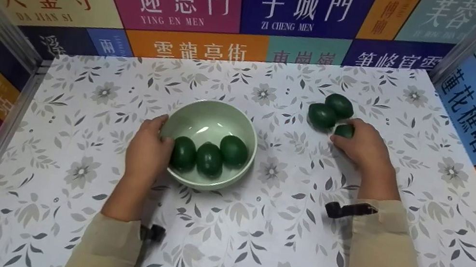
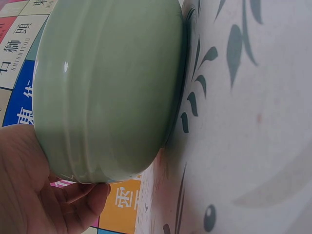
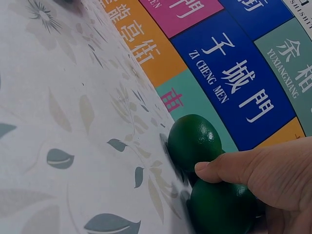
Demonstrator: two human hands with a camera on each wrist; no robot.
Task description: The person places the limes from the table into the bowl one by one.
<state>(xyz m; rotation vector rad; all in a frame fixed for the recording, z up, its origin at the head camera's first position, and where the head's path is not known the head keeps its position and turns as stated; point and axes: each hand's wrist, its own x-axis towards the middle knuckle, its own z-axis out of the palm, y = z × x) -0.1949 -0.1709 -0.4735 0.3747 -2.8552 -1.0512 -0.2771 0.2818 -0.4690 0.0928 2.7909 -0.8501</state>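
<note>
Evidently the left hand (image 1: 147,152) grips the rim of the green bowl (image 1: 201,119) left of the frame's centre; its glossy wall looks stiff, probably breakable, and best steadied at that edge. Inside, along its lower part, sit three green fruits (image 1: 210,160), shiny and likely firm, light and a little slippery. At upper right, two loose fruits (image 1: 321,117) lie together beside the held fruit (image 1: 344,131), which the right hand (image 1: 366,149) pinches between thumb and fingers; gripping across its rounded middle should be surest.
</note>
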